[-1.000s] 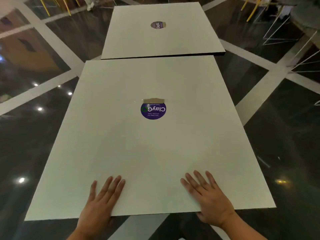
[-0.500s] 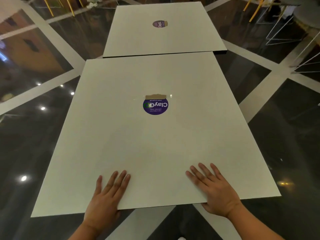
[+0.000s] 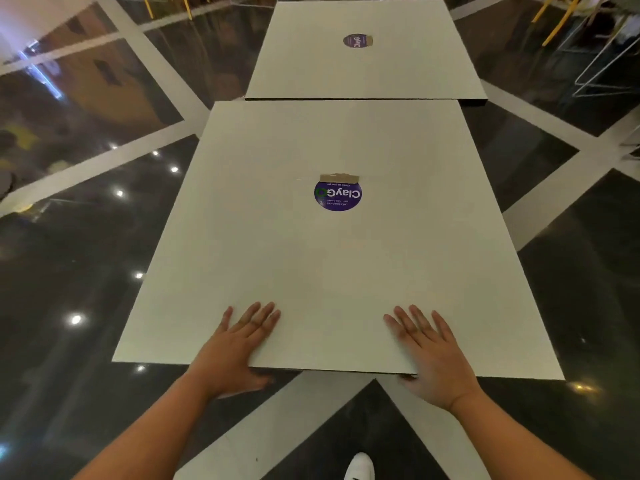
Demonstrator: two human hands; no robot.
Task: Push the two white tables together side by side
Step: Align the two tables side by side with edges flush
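Two square white tables stand in a row in front of me, each with a round purple sticker in its middle. The near table (image 3: 277, 258) meets the far table (image 3: 398, 71) along a thin dark seam, and the far one sits shifted a little to the right. My left hand (image 3: 235, 344) lies flat on the near table's front edge, fingers straight on top and thumb below the edge. My right hand (image 3: 433, 351) rests flat in the same way further right.
The floor (image 3: 86, 258) is glossy black with broad white stripes and light reflections. Yellow chair legs (image 3: 554, 19) and white wire frames (image 3: 595, 67) stand at the back right. My white shoe (image 3: 360, 467) shows below the table's front edge.
The near table has slid forward until its far edge meets the far table; the dark gap has narrowed to a seam. Both hands stayed flat on the front edge, arms stretched further out.
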